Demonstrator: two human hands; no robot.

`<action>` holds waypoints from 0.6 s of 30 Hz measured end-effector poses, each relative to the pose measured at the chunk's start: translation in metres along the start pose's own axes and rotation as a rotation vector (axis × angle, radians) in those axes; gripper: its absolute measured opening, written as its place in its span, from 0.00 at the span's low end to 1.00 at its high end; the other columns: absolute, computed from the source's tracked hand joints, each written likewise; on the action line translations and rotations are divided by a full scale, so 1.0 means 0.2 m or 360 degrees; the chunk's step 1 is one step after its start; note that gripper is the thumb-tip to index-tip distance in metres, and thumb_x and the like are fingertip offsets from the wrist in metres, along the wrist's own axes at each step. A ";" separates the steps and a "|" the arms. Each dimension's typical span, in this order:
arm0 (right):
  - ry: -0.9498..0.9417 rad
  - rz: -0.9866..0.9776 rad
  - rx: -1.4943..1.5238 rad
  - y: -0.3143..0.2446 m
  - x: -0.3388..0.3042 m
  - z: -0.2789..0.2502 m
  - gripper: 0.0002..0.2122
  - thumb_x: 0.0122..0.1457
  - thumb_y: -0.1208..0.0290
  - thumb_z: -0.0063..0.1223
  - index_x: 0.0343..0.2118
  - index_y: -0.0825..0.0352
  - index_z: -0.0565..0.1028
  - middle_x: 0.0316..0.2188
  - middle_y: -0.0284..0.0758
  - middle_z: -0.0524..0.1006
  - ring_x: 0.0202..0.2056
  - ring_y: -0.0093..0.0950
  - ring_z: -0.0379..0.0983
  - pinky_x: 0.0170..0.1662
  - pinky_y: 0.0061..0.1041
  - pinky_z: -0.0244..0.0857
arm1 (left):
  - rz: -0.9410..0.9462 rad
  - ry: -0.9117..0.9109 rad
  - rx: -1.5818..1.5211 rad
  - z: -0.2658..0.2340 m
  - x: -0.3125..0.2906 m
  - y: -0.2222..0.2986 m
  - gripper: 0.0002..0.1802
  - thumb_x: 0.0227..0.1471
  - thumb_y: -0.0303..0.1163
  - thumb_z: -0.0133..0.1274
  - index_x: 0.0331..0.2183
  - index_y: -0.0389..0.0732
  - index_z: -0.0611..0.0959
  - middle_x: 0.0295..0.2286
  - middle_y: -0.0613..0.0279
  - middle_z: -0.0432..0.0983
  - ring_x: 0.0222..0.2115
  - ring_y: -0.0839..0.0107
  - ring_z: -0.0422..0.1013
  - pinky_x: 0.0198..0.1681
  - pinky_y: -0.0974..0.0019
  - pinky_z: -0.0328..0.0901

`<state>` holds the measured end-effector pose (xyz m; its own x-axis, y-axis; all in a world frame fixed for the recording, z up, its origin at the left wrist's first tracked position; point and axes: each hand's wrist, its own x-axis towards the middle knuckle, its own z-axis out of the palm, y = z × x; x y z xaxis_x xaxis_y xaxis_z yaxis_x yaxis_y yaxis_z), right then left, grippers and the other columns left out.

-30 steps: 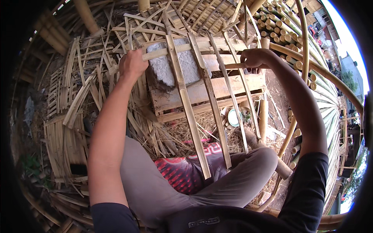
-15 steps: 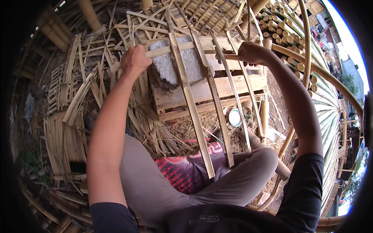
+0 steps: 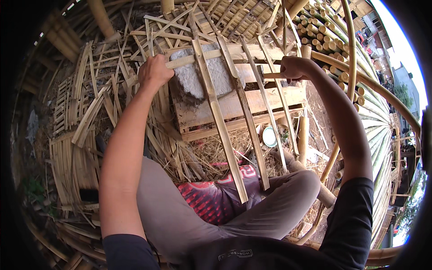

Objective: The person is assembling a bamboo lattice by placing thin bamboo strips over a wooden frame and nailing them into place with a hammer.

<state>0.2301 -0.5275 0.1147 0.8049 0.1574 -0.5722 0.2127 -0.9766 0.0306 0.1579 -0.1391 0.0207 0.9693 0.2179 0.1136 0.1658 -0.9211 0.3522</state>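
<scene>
My left hand (image 3: 154,72) is closed around the left part of a flat bamboo cross strip (image 3: 182,62). This strip runs sideways over a rough grey stone block (image 3: 186,81) and meets several long split-bamboo strips (image 3: 219,119) lying lengthwise toward my lap. My right hand (image 3: 294,69) is closed on the wooden handle of what looks like a hammer (image 3: 272,75). Its small dark head is beside the third long strip, just on the near side of the cross strip. The fingertips of my right hand are partly hidden.
Beneath the stone is a wooden plank platform (image 3: 258,99). Loose bamboo slats (image 3: 92,110) are piled on the left. Bamboo poles (image 3: 326,33) are stacked at the far right, behind a curved pole (image 3: 353,58). A round pale lid-like object (image 3: 270,136) lies among shavings near my crossed legs.
My right hand has brought the hammer slightly nearer to me and to the right. The left hand keeps its grip on the cross strip. The view has shifted a little.
</scene>
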 end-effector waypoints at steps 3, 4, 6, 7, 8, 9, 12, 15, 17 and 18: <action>-0.0160 -0.0002 -0.0062 0.05 0.07 0.03 0.15 0.59 0.67 0.50 0.23 0.74 0.78 0.15 0.38 0.77 0.14 0.26 0.72 0.18 0.27 0.65 | -0.0028 -0.0103 0.0005 -0.03 -0.02 0.02 0.17 0.36 0.30 0.56 0.34 0.38 0.86 0.28 0.43 0.80 0.32 0.47 0.78 0.36 0.53 0.73; -0.0018 -0.0035 -0.0006 0.06 0.08 0.03 0.14 0.59 0.68 0.50 0.23 0.74 0.78 0.15 0.38 0.77 0.14 0.26 0.72 0.18 0.27 0.65 | 0.0010 -0.0035 -0.0015 -0.01 0.00 0.01 0.17 0.36 0.30 0.56 0.34 0.38 0.86 0.28 0.43 0.80 0.32 0.47 0.78 0.35 0.52 0.73; 0.0258 -0.0121 0.0113 0.09 0.11 0.04 0.14 0.59 0.69 0.50 0.23 0.74 0.78 0.13 0.37 0.76 0.13 0.26 0.71 0.17 0.26 0.65 | 0.0075 0.0096 -0.0039 0.04 0.01 -0.03 0.16 0.36 0.31 0.56 0.33 0.38 0.85 0.28 0.43 0.80 0.32 0.47 0.78 0.35 0.52 0.73; 0.0401 -0.0146 0.0064 0.12 0.16 0.05 0.12 0.58 0.71 0.50 0.24 0.74 0.79 0.12 0.37 0.74 0.12 0.27 0.71 0.17 0.27 0.65 | 0.0068 0.0067 -0.0060 0.07 0.03 -0.04 0.16 0.36 0.31 0.56 0.33 0.37 0.85 0.29 0.43 0.80 0.32 0.47 0.78 0.34 0.52 0.73; 0.0354 -0.0127 0.0054 0.10 0.16 0.05 0.12 0.58 0.71 0.50 0.24 0.75 0.78 0.12 0.37 0.75 0.13 0.27 0.71 0.17 0.27 0.65 | 0.0061 0.0040 -0.0082 0.07 0.04 -0.05 0.16 0.36 0.31 0.56 0.32 0.37 0.85 0.29 0.43 0.80 0.32 0.47 0.78 0.34 0.52 0.73; 0.0307 -0.0109 0.0044 0.09 0.15 0.05 0.12 0.58 0.72 0.49 0.24 0.75 0.78 0.13 0.38 0.75 0.13 0.27 0.72 0.18 0.27 0.65 | 0.0054 0.0014 -0.0105 0.08 0.04 -0.06 0.15 0.36 0.31 0.57 0.32 0.37 0.85 0.29 0.44 0.80 0.32 0.47 0.78 0.34 0.52 0.73; -0.0011 -0.0021 0.0009 0.03 0.09 0.02 0.12 0.58 0.72 0.49 0.26 0.76 0.78 0.19 0.40 0.78 0.17 0.26 0.74 0.18 0.27 0.66 | 0.0027 0.0079 -0.0017 0.08 0.04 -0.05 0.14 0.36 0.31 0.57 0.31 0.37 0.85 0.28 0.44 0.80 0.31 0.46 0.78 0.33 0.52 0.72; -0.0001 -0.0040 -0.0019 -0.01 0.04 0.03 0.12 0.57 0.71 0.50 0.25 0.76 0.78 0.19 0.40 0.78 0.19 0.28 0.75 0.20 0.29 0.68 | -0.0014 0.0047 -0.0043 0.05 0.01 -0.02 0.14 0.35 0.30 0.57 0.30 0.37 0.84 0.27 0.44 0.80 0.31 0.46 0.78 0.33 0.52 0.72; 0.0215 -0.0070 -0.0106 -0.01 0.10 0.06 0.11 0.58 0.70 0.52 0.26 0.74 0.79 0.18 0.39 0.79 0.18 0.27 0.75 0.21 0.30 0.69 | 0.0008 0.0036 -0.0065 0.06 0.02 -0.03 0.15 0.35 0.31 0.57 0.31 0.37 0.84 0.27 0.44 0.80 0.30 0.46 0.78 0.32 0.52 0.72; 0.0343 -0.0089 -0.0140 -0.02 0.11 0.07 0.09 0.58 0.71 0.52 0.29 0.72 0.80 0.18 0.37 0.79 0.17 0.25 0.74 0.20 0.29 0.68 | 0.0013 0.0033 -0.0067 0.05 0.02 -0.05 0.15 0.35 0.31 0.57 0.31 0.37 0.84 0.26 0.44 0.80 0.30 0.46 0.78 0.32 0.52 0.72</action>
<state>0.2384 -0.5225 0.0903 0.8881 0.2477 -0.3873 0.3003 -0.9504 0.0806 0.1622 -0.1329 0.0085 0.9666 0.2177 0.1356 0.1498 -0.9085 0.3901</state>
